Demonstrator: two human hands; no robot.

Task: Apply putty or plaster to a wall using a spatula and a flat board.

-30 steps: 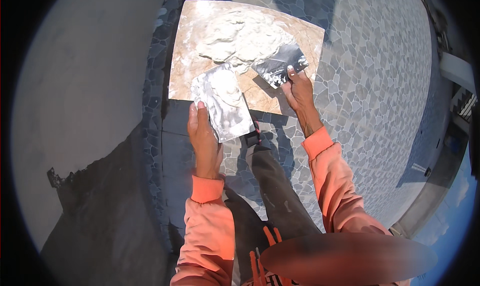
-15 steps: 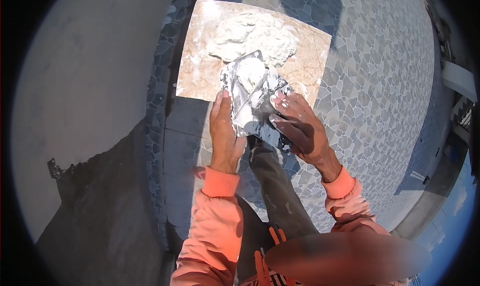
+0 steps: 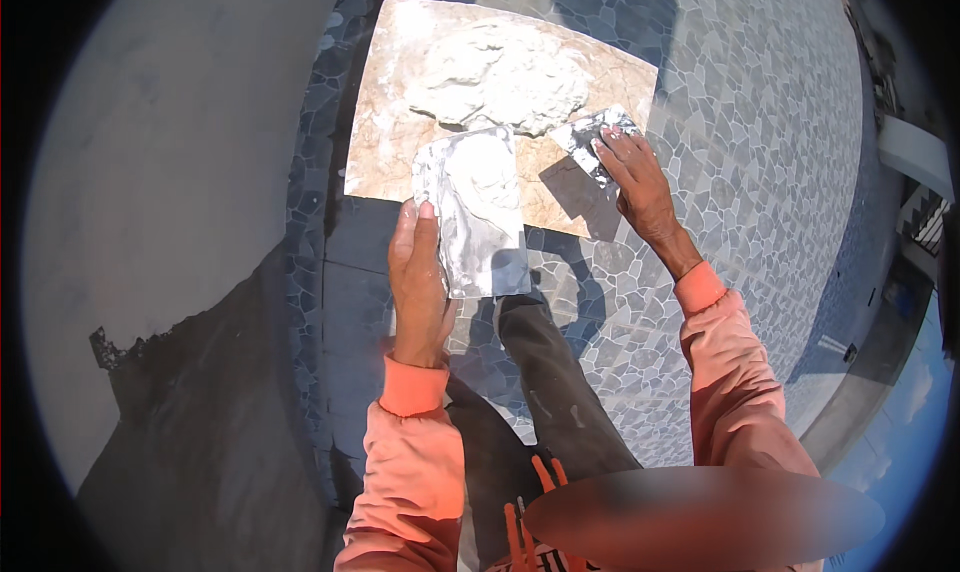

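My left hand [image 3: 418, 287] grips the left edge of a flat rectangular plate [image 3: 465, 257], its fingers wrapped beneath. The plate is smeared white, and a lump of wet plaster [image 3: 485, 177] lies on its upper part. Held out to the right, my right hand [image 3: 643, 187] is closed on a smaller dark flat blade [image 3: 585, 137] streaked with white; the grip itself is hidden under the hand. Beyond both hands, a big mound of white plaster [image 3: 505, 72] rests on a tan marbled board [image 3: 375, 157]. The blade hangs over the board's right part and casts a shadow there.
Grey stone-patterned tiles [image 3: 760, 162] surround the board on the right. A pale wall [image 3: 180, 142] with a dark lower patch rises at left. My trousered leg [image 3: 555, 382] is below the plate. A blurred oval covers the lower right.
The right hand has moved away to the right with the blade, which overlapped the plate before. The left hand has shifted slightly left and down, and the plate now shows fully with plaster on it.
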